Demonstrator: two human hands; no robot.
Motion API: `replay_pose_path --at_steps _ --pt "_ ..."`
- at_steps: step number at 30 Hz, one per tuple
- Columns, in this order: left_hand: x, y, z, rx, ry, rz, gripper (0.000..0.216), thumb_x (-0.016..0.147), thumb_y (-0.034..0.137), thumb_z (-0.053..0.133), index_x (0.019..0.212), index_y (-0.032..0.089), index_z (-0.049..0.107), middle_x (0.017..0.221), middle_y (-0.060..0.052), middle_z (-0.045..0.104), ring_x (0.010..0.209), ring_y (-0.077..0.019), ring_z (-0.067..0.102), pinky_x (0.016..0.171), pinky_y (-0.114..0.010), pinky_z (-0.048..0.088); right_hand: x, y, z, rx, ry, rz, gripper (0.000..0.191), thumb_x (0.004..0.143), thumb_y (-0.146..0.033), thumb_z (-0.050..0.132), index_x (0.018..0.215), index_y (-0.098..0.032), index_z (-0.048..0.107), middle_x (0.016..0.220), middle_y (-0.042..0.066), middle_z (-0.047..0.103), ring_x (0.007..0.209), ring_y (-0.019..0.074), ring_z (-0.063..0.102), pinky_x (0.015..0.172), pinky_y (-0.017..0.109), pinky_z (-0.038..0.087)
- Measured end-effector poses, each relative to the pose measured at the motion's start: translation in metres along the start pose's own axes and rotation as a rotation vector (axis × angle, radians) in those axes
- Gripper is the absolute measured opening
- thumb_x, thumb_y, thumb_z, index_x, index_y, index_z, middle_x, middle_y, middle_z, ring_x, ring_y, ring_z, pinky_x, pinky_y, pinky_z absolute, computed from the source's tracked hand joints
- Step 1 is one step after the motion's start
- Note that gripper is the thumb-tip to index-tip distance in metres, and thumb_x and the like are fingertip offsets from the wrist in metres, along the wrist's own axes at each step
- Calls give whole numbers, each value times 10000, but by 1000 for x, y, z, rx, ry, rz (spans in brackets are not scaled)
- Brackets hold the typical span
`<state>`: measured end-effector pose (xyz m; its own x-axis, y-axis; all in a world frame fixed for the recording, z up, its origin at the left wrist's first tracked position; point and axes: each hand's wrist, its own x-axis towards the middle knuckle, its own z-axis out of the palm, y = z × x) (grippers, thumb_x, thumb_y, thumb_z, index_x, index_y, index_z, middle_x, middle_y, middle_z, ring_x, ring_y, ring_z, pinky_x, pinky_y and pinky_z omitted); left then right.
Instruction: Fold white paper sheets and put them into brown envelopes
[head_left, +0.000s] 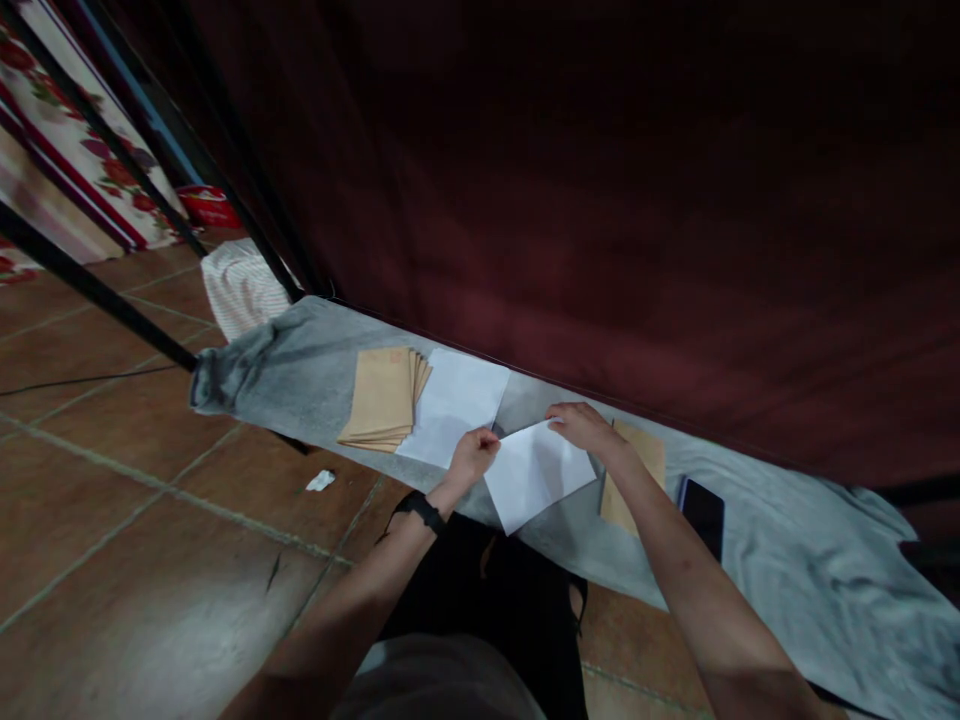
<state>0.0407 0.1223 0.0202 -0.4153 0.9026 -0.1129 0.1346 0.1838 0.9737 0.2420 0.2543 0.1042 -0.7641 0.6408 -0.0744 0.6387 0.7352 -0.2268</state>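
A white sheet of paper (536,472) is held up at a slant in front of me, over the grey cloth. My left hand (474,455), with a black band on its wrist, pinches the sheet's upper left corner. At its upper right edge my right hand (581,428) is closed on the same sheet. To the left lies a stack of white paper (461,395), partly under a pile of brown envelopes (382,395). One more brown envelope (641,455) lies by my right forearm, which partly covers it.
Grey cloth (292,355) covers the narrow bench. A dark phone (703,512) rests at the right. Behind hangs a dark red curtain (562,200). Black metal bars (97,285) stand at the left, near a striped cloth (247,285). A crumpled white scrap (320,481) lies on the tiled floor.
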Motion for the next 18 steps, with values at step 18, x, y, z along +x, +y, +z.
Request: replay_pose_path --at_steps 18 --pt "-31 -36 36 58 124 -214 68 766 204 579 827 191 606 564 62 510 508 -125 535 494 -223 413 -122 -38 153 87 246 176 487 1033 -338 385 1507 -237 436 1593 81 393 1479 256 352 1213 526 279"
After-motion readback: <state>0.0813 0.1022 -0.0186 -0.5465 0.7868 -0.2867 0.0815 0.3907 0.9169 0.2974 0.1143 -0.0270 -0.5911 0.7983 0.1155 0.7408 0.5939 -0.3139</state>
